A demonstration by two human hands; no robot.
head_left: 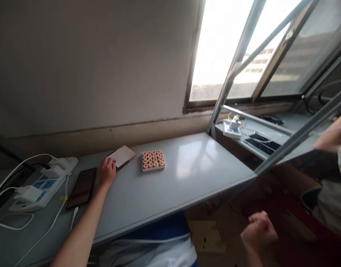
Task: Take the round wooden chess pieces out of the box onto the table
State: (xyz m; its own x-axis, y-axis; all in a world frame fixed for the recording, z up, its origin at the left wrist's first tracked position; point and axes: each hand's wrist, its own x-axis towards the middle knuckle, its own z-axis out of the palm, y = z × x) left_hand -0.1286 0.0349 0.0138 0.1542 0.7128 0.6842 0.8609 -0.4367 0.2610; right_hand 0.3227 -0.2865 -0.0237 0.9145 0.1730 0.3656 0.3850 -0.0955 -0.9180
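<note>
My left hand (107, 172) is at the back left of the grey desk, its fingers closed on the near left edge of a box lid (123, 156). The lid lies with a pale, plain face up and darker reddish-brown edges. To the right of the lid, and apart from it, sits a shallow open box (153, 169) packed with rows of round wooden Chinese chess pieces (153, 159), their characters facing up. Off the desk's front edge, at the lower right, my right hand (259, 230) is curled into a fist; nothing shows in it.
A dark phone or tablet (81, 188) lies beside my left forearm. Left of it is a white power strip (45, 189) with plugs and trailing cables. Metal bars (228, 81) divide off a second desk with another power strip (232, 129). A person's sleeve (333, 200) shows at right.
</note>
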